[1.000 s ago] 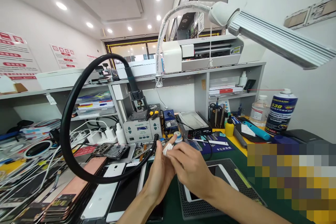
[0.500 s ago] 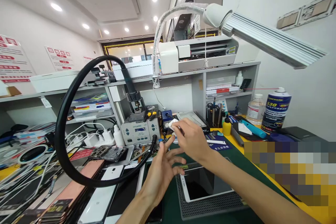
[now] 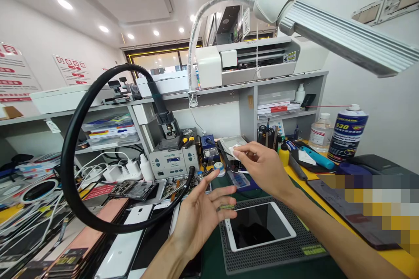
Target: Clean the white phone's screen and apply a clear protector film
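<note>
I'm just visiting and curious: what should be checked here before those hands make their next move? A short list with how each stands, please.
1. White wad secure in the right hand: ok, pinched between thumb and fingers.
2. Left hand free: ok, fingers spread, nothing seen in it.
3. Tablet lying on the gray mat: ok, screen side up.
4. Tablet switched off: cannot tell; the screen is dark, but it may only be asleep.
5. Space beside the left hand clear: not ok; a white phone and the black hose crowd that side.
6. Lamp lit: cannot tell, its underside is hidden.
</note>
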A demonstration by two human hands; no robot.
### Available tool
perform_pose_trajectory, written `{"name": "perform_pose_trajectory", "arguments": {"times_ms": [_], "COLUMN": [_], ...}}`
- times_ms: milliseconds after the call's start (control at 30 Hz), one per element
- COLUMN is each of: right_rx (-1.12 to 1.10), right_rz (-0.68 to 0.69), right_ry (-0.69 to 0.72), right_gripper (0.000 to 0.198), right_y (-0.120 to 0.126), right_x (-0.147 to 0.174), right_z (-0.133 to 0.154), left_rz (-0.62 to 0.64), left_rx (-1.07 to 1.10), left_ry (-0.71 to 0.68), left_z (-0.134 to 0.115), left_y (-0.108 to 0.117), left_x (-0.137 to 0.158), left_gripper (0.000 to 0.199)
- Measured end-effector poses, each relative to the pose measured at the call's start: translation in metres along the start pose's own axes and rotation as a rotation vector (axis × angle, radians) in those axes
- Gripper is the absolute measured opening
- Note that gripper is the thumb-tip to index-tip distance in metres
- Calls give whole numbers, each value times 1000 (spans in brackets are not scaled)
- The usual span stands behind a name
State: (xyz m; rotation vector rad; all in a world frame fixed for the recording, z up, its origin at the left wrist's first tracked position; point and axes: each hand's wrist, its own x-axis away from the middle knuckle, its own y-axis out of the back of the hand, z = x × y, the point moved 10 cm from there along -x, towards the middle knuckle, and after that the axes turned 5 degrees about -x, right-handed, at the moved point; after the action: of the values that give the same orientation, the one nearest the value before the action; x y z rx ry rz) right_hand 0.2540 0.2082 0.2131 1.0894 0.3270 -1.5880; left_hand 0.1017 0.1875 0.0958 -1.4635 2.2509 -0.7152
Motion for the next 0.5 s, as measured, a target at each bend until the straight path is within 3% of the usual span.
{"name": "perform_pose_trajectory", "arguments": {"times_ms": [267,500], "right_rx": [45,112], "right_rz": [121,262], "right_ry": [233,480], "right_gripper": [21,27], "right_y": [-31,-63], "right_x": [19,70], "right_z": [15,52], "left_rz": [-14,-69], "left_rx": [22,46], "left_ry": [-30,-59], "left_z": [0,1], "left_y": [4,17], "left_x": [0,-3], "left_gripper": [61,53]}}
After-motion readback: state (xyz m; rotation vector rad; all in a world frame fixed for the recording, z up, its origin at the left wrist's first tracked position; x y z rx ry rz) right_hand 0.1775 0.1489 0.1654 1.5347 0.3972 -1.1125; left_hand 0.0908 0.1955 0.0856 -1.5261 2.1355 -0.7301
